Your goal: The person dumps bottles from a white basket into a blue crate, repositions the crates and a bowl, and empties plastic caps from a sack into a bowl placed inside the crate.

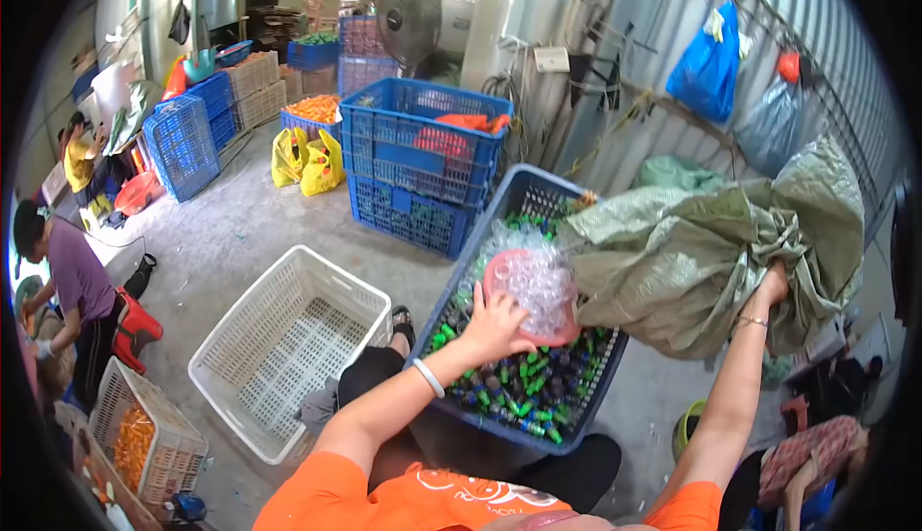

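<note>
My left hand [495,325] is on the near-left rim of a pink basin [567,335], fingers around its edge. Clear plastic pieces [538,286] heap inside the basin, and more lie beside it. Under it, a dark blue crate [603,392] holds many small green and dark pieces [519,387], too small to name surely. To the right, my right hand [771,284] is closed around the gathered cloth of a large olive woven sack [672,262]. The sack tilts toward the crate, its left end over the crate's right side; its mouth is hidden.
A white crate [209,370] stands on the floor to my left. Stacked blue crates [413,161] are ahead, with yellow bags [322,164] beside them. A person in purple [82,267] works at left; another person [816,454] bends at lower right. Bags hang on the right wall.
</note>
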`<act>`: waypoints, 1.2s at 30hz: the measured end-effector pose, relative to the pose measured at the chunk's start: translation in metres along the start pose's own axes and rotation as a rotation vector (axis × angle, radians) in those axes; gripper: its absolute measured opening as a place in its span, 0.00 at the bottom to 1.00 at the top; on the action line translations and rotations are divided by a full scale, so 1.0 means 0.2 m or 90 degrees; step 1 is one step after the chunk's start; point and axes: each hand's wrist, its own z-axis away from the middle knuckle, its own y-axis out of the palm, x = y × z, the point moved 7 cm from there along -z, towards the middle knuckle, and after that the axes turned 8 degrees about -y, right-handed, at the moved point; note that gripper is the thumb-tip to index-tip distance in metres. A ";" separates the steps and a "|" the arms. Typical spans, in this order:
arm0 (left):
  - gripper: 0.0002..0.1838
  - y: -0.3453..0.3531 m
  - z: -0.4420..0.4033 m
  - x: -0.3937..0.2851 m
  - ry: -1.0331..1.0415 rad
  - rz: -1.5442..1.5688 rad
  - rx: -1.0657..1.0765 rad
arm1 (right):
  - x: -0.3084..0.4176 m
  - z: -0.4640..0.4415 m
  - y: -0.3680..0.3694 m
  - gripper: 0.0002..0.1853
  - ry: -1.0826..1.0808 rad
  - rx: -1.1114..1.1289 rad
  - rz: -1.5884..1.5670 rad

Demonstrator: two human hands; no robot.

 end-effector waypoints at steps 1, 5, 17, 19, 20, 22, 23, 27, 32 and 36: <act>0.35 0.00 -0.02 0.00 0.005 0.014 -0.013 | -0.02 0.01 -0.01 0.33 -0.012 -0.013 -0.039; 0.33 0.01 -0.10 -0.05 0.004 -0.034 -0.034 | -0.17 0.11 -0.02 0.31 0.152 -0.012 -0.078; 0.35 0.26 -0.77 -0.14 -0.096 -0.017 -0.130 | -0.43 0.31 0.16 0.25 0.321 0.300 -0.819; 0.37 0.40 -0.90 -0.06 -0.262 -0.022 0.013 | -0.41 0.36 0.16 0.26 0.349 0.327 -0.839; 0.37 0.43 -0.95 -0.05 -0.262 -0.019 0.014 | -0.41 0.38 0.15 0.26 0.361 0.339 -0.847; 0.32 0.47 -1.08 -0.02 -0.300 0.029 0.014 | -0.39 0.41 0.15 0.27 0.381 0.361 -0.858; 0.29 0.50 -1.16 0.01 -0.319 0.052 0.015 | -0.39 0.42 0.16 0.27 0.392 0.372 -0.861; 0.19 0.60 -1.46 0.07 -0.232 0.066 0.110 | -0.39 0.44 0.15 0.28 0.434 0.404 -0.858; 0.12 0.57 -1.85 0.11 -0.308 0.258 0.194 | -0.32 0.54 0.11 0.29 0.496 0.324 -0.724; 0.13 0.43 -2.03 -0.04 -0.313 0.272 0.272 | -0.34 0.52 0.08 0.28 0.489 0.304 -0.703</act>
